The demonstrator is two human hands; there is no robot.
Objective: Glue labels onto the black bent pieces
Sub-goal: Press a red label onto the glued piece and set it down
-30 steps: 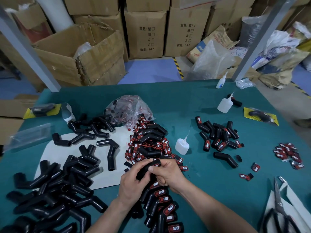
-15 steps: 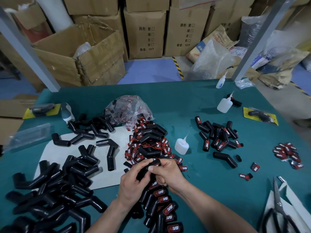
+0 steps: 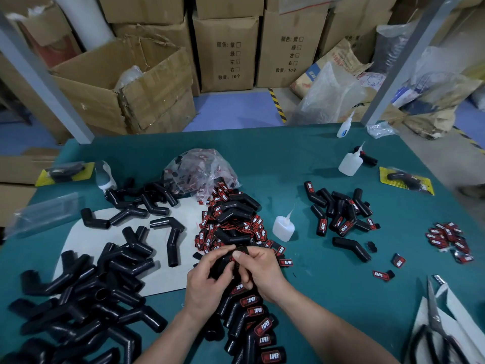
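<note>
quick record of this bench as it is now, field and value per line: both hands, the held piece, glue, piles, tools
left hand: grips the black bent piece
right hand: pinches that piece's upper end, thumb on top
glue bottle: upright on the table, beyond the right hand, untouched
loose labels: heap just beyond the hands
unlabelled pieces: pile at left
labelled pieces: row beneath the wrists
scissors: lower right corner
</note>
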